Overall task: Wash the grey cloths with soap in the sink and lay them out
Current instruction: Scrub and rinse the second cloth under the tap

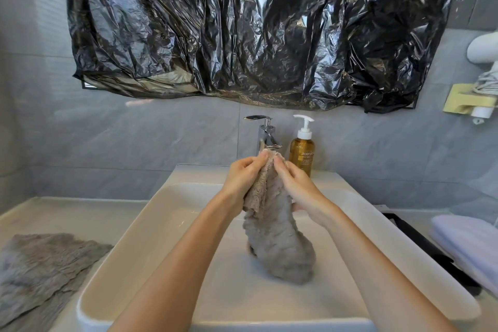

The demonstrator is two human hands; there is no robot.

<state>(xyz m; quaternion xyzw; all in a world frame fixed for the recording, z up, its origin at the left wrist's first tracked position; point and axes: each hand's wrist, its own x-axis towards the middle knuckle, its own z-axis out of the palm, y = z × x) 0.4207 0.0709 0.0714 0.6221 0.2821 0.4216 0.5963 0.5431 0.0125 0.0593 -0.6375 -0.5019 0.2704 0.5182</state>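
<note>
- Centrally, a grey cloth (272, 224) hangs over the sink (161, 210). Its upper edge is raised to just below the tap's spout, and its bunched lower end rests on the basin floor.
- Left hand (246, 175): fingers and thumb are curled round the cloth's upper left portion, gripping it.
- Right hand (296, 186): fingertips pinch the top edge close beside the left hand. The thumb shows beneath the cloth's right side.
- Sink: a white rectangular basin set on a pale counter (67, 213). Both forearms reach across it from the near rim.
- Tap (265, 132): chrome with a single lever, standing at the rear rim directly behind the hands.
- Soap bottle (301, 151): amber with a white pump, upright just to the right of the tap.
- Second grey cloth (45, 264): spread flat on the counter left of the sink, well apart from the hands.
- Folded lilac towel (469, 240): lying on the counter to the right of the sink.
- Black plastic sheet (256, 29): crumpled, covering the wall above the tap.
</note>
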